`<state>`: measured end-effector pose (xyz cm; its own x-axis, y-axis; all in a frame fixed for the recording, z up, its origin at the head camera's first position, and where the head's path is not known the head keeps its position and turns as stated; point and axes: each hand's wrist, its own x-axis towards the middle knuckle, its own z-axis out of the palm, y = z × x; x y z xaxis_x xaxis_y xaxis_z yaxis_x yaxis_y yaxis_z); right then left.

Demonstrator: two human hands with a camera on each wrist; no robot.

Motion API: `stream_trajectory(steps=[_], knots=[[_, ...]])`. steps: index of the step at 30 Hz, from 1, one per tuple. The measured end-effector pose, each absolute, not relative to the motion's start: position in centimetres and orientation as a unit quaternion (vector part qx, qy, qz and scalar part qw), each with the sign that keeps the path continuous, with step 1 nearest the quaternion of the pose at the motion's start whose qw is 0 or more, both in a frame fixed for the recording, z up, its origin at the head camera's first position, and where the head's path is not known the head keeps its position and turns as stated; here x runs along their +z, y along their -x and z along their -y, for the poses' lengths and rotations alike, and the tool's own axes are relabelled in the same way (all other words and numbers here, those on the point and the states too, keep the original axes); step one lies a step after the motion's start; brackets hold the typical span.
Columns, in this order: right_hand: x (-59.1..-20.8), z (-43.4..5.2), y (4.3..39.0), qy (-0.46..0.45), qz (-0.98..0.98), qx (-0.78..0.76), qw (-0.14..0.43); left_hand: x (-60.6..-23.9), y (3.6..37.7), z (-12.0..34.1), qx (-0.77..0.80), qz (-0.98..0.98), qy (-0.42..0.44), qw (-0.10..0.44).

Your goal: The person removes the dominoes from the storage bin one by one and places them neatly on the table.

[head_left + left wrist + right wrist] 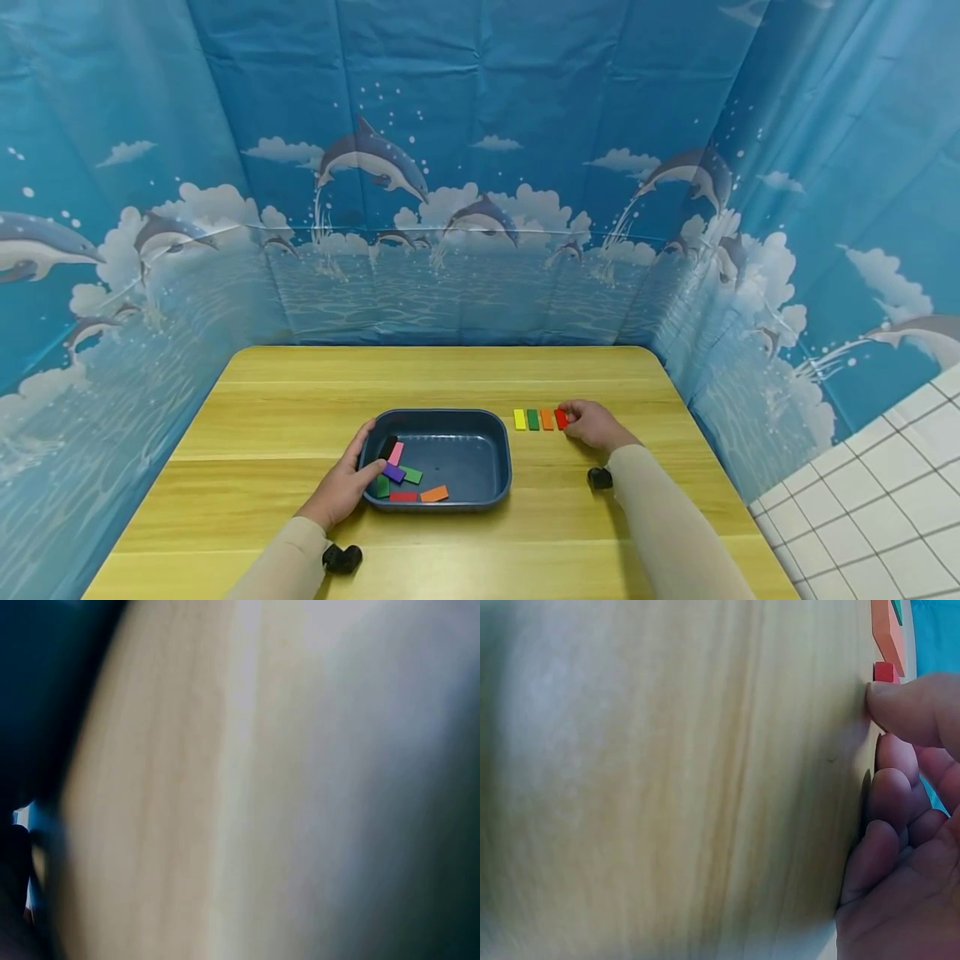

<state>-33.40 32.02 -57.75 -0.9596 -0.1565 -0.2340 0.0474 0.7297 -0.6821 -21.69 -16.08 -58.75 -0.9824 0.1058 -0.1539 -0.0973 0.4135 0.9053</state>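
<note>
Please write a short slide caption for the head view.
Right hand touches red block; left hand holds tray.

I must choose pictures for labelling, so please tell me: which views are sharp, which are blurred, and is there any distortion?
Head view: sharp and evenly lit; the table, blue tray and both hands read clearly, though the wide lens bends the backdrop. Left wrist view: almost wholly blurred, only pale wood and dark edges. Right wrist view: wood soft on the left, while the right hand and red block stay fairly clear.

Both grips [341,487] [592,425] low — fingers curled
</note>
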Motion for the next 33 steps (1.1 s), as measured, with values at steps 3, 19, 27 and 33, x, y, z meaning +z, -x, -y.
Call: stream_trajectory(steps=[3,19,27,33], knots=[[-57.73,-31.94,33.45,0.03,-0.921,-0.362,0.138,-58.77,21.71,16.07,0.542,-0.835,-0.004,0.093],[-57.67,-32.0,33.39,0.038,-0.918,-0.369,0.14,-58.46,21.45,15.95,0.538,-0.838,0.0,0.094],[-57.7,-31.95,33.32,0.032,-0.915,-0.377,0.141,-58.54,21.55,15.98,0.534,-0.84,0.001,0.095],[-57.77,-32.06,33.28,0.029,-0.911,-0.386,0.142,-58.59,21.58,15.95,0.538,-0.837,0.001,0.095]])
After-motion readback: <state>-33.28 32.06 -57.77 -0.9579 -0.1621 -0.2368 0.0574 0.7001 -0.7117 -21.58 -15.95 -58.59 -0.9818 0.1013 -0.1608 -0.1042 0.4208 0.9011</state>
